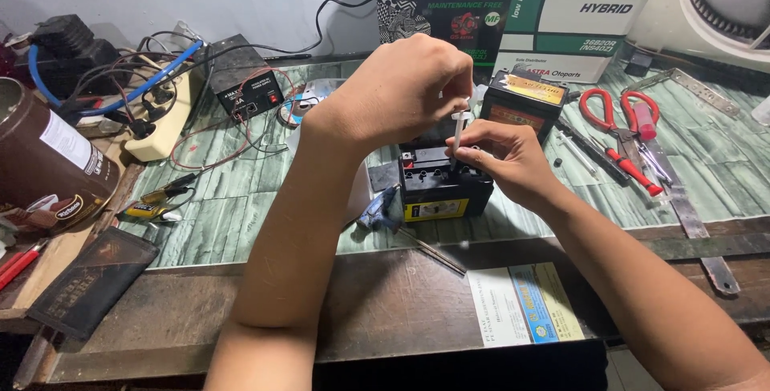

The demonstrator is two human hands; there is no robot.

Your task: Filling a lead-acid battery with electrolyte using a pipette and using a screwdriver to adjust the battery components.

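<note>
Right now, seen from beside the bench:

Battery: a small black box-shaped battery with a yellow label on its front stands upright on the green wood-grain tabletop, near its front edge; everything below is placed from this battery.

Tool: a thin white plastic stick, perhaps a pipette or syringe, stands upright with its lower end at the battery's top.

Left hand: the left hand hovers above the battery, fingers pressed together in a pinch on the stick's upper end.

Right hand: the right hand rests at the battery's right top edge, fingertips pinching the stick lower down and steadying it.

Progress: the stick looks already placed at one opening in the top; whether anything has gone in or come out cannot be told, and the battery has no leads on it.

Behind the battery: a second black battery with an orange-yellow top label, and printed cardboard boxes beyond it.

Right of the battery: red-handled scissors and a red-handled screwdriver.

Left of the battery: a black charger box with red and black wires, well apart.

In front of the battery: a printed paper leaflet on the dark bench edge.
</note>
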